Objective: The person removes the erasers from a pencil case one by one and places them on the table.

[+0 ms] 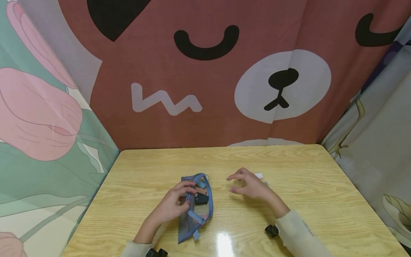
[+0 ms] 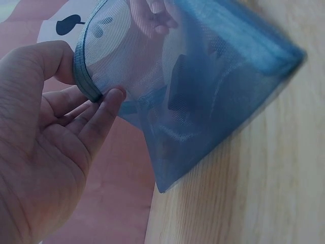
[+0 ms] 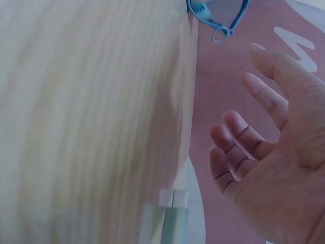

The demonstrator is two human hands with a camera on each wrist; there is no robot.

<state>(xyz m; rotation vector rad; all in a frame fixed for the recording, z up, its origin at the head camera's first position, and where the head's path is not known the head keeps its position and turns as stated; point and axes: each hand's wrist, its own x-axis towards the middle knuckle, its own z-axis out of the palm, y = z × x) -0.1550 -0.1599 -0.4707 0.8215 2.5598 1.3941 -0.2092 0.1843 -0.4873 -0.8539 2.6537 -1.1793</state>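
Note:
A blue mesh zip pouch (image 1: 186, 225) lies on the table with its zipped mouth spread wide. My left hand (image 1: 171, 203) pinches the zipper edge between thumb and fingers, and in the left wrist view this edge of the pouch (image 2: 218, 91) is lifted. Inside the mouth show a black blocky object (image 1: 201, 198), an orange-brown piece (image 1: 201, 191) and a light blue piece (image 1: 201, 183). To the right of the pouch, my right hand (image 1: 252, 185) hovers over the table, holding nothing, its fingers spread and slightly bent in the right wrist view.
Small white block-like things (image 1: 258, 175) lie just behind the right hand; in the right wrist view they show as pale, greenish-sided blocks (image 3: 165, 218). The wooden table (image 1: 305, 178) ends at a hanging curtain (image 1: 208, 125) with a bear print. Patterned cloth hangs at both sides.

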